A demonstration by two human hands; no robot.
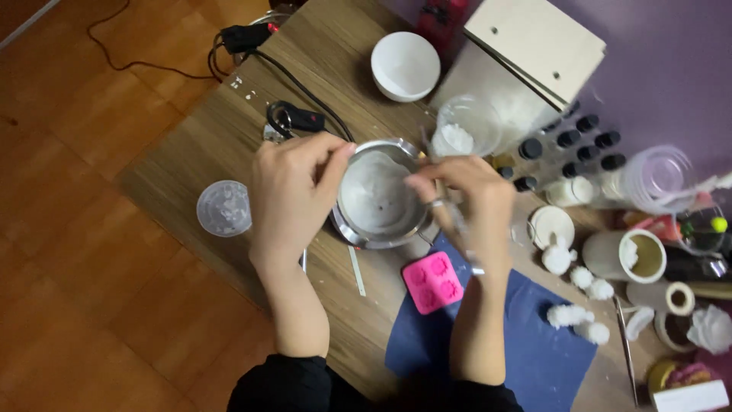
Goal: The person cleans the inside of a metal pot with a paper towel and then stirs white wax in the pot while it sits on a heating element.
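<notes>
- While I lean over the brown wooden table [191, 160], a round metal pot [379, 196] of white wax sits centre.
- My left hand [293, 194] pinches its left rim.
- My right hand [467, 200] grips a thin metal stirrer [457, 225] at its right rim.
- Near lies a pink silicone mould [433, 282].

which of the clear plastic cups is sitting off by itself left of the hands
The small clear cup near the table's left edge, left of the left hand. The other clear cup, with white stuff inside, stands behind the metal pot, by the right hand.
</notes>
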